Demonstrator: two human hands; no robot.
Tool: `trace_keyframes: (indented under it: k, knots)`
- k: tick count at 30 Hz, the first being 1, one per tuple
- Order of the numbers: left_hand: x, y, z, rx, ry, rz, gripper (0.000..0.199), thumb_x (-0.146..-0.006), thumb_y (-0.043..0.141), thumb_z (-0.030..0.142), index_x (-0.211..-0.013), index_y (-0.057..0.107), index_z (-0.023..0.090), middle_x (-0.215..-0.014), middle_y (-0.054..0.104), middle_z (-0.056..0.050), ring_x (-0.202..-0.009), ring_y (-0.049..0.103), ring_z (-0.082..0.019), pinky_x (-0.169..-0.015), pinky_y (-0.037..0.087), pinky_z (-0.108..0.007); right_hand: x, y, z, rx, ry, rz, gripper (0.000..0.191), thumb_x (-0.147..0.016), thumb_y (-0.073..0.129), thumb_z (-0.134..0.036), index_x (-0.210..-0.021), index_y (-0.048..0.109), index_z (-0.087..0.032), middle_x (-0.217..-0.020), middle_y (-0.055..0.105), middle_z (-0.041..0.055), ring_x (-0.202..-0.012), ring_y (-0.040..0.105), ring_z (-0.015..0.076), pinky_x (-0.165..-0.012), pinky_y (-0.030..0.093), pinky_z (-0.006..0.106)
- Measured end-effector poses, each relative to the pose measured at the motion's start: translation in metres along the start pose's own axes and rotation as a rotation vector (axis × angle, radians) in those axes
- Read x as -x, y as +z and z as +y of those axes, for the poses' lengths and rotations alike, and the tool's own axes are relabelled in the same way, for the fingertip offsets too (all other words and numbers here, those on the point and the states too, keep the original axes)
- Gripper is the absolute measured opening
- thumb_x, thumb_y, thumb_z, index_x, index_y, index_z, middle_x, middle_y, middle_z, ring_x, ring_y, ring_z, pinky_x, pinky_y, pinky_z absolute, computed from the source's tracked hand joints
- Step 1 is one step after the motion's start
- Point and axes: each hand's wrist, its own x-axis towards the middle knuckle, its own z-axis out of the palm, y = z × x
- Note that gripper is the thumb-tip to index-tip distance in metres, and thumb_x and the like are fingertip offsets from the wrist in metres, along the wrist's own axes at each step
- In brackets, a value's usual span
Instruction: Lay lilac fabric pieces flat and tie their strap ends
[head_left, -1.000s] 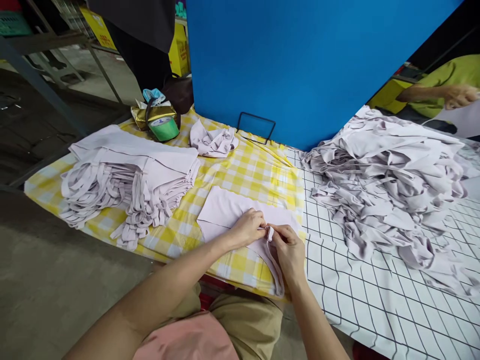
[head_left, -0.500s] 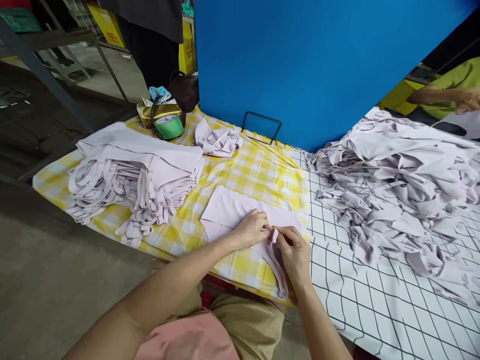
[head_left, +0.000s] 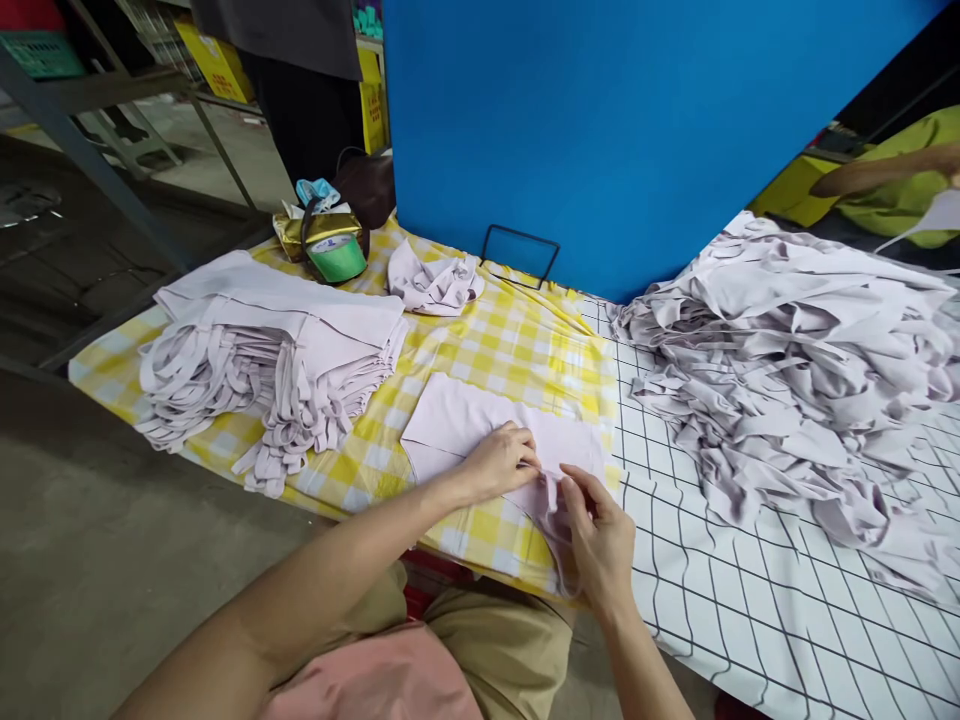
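- Over the near edge of the yellow-checked surface (head_left: 510, 350), the right hand (head_left: 604, 542) is reaching beside a strap (head_left: 552, 492); whether its fingers are pinching it, I cannot tell.
- The left hand (head_left: 501, 463) is clamping bunched fingers on the lilac garment (head_left: 463, 412), which is lying by that edge.
- A garment stack (head_left: 281, 298) is lying toward the left corner.
- Near the far edge, a crumpled piece (head_left: 433, 282) is resting.

A blue panel (head_left: 600, 120) stands behind the yellow-checked tablecloth (head_left: 517, 350); grey floor (head_left: 150, 560), pale stool (head_left: 148, 148) beyond
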Motion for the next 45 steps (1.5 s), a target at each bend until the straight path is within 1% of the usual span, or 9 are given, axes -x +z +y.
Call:
trace_keyframes:
  k: [3, 7, 12, 20, 26, 31, 36, 39, 45]
  knots:
    - [0.009, -0.006, -0.002, -0.014, 0.085, -0.061, 0.016, -0.074, 0.060, 0.012, -0.087, 0.070, 0.017, -0.096, 0.063, -0.004, -0.095, 0.052, -0.017, -0.088, 0.042, -0.027, 0.016, -0.002, 0.000, 0.002, 0.091, -0.033, 0.038, -0.082, 0.046, -0.047, -0.102, 0.060, -0.018, -0.080, 0.067, 0.0061, -0.069, 0.059, 0.0197, -0.061, 0.043, 0.030]
    - [0.013, -0.010, -0.003, -0.009, 0.124, -0.072, 0.022, -0.077, 0.054, 0.006, -0.090, 0.069, 0.016, -0.101, 0.065, -0.005, -0.099, 0.054, -0.016, -0.091, 0.041, -0.026, 0.031, 0.006, 0.002, 0.186, -0.067, -0.045, 0.031, -0.077, 0.053, -0.049, -0.081, 0.062, -0.019, -0.081, 0.060, 0.0069, -0.075, 0.054, 0.0215, -0.067, 0.041, 0.033]
    - [-0.005, -0.010, -0.001, -0.064, 0.083, -0.124, 0.027, -0.084, 0.046, 0.010, -0.100, 0.066, 0.020, -0.114, 0.064, -0.002, -0.118, 0.047, -0.017, -0.105, 0.030, -0.038, 0.031, 0.024, -0.002, 0.311, -0.074, 0.033, 0.026, -0.076, 0.050, -0.044, -0.072, 0.060, -0.020, -0.074, 0.057, 0.0048, -0.071, 0.051, 0.0214, -0.064, 0.035, 0.033]
    - [-0.014, -0.016, 0.004, -0.172, 0.186, -0.457, 0.039, -0.092, 0.040, 0.031, -0.130, 0.042, 0.030, -0.147, 0.025, -0.001, -0.138, 0.012, -0.022, -0.108, 0.002, -0.054, 0.038, 0.018, -0.006, 0.322, -0.053, 0.067, 0.017, -0.081, 0.038, -0.031, -0.071, 0.049, -0.021, -0.067, 0.058, 0.0020, -0.063, 0.052, 0.0187, -0.070, 0.031, 0.034]
    - [-0.010, -0.014, 0.003, -0.236, 0.185, -0.474, 0.042, -0.095, 0.029, 0.034, -0.136, 0.032, 0.032, -0.149, 0.019, 0.001, -0.138, 0.007, -0.020, -0.108, -0.001, -0.050, 0.054, 0.015, -0.001, 0.410, -0.116, 0.086, 0.005, -0.079, 0.039, -0.025, -0.075, 0.041, -0.022, -0.055, 0.051, -0.0036, -0.046, 0.044, 0.0140, -0.061, 0.032, 0.029]
    - [-0.011, -0.012, 0.004, -0.281, 0.186, -0.480, 0.044, -0.094, 0.029, 0.032, -0.138, 0.028, 0.032, -0.150, 0.016, 0.002, -0.139, 0.006, -0.019, -0.109, -0.002, -0.050, 0.067, 0.011, -0.001, 0.706, -0.279, 0.050, 0.017, -0.076, 0.037, -0.010, -0.087, 0.044, -0.021, -0.077, 0.057, 0.0037, -0.058, 0.052, 0.0174, -0.060, 0.034, 0.030]
    - [-0.011, -0.011, 0.004, -0.316, 0.185, -0.486, 0.046, -0.093, 0.031, 0.031, -0.139, 0.026, 0.029, -0.150, 0.015, 0.002, -0.139, 0.005, -0.020, -0.108, -0.001, -0.051, 0.078, 0.003, 0.004, 0.918, -0.175, -0.003, 0.014, -0.076, 0.038, -0.008, -0.076, 0.043, -0.021, -0.072, 0.051, 0.0021, -0.045, 0.045, 0.0135, -0.043, 0.025, 0.025]
    - [-0.011, -0.010, 0.003, -0.331, 0.182, -0.496, 0.047, -0.093, 0.030, 0.033, -0.140, 0.024, 0.028, -0.150, 0.013, 0.002, -0.139, 0.004, -0.019, -0.109, -0.002, -0.051, 0.086, 0.000, 0.008, 0.885, -0.092, 0.059, 0.016, -0.079, 0.033, -0.008, -0.071, 0.037, -0.022, -0.071, 0.049, 0.0008, -0.038, 0.038, 0.0099, -0.037, 0.018, 0.024]
    - [-0.012, -0.012, 0.005, -0.367, 0.172, -0.513, 0.048, -0.093, 0.028, 0.034, -0.141, 0.022, 0.027, -0.150, 0.012, 0.003, -0.139, 0.002, -0.019, -0.109, -0.003, -0.050, 0.104, -0.001, 0.009, 0.640, -0.122, 0.324, 0.015, -0.086, 0.031, -0.021, -0.078, 0.043, -0.021, -0.064, 0.052, 0.0004, -0.044, 0.048, 0.0132, -0.038, 0.027, 0.022]
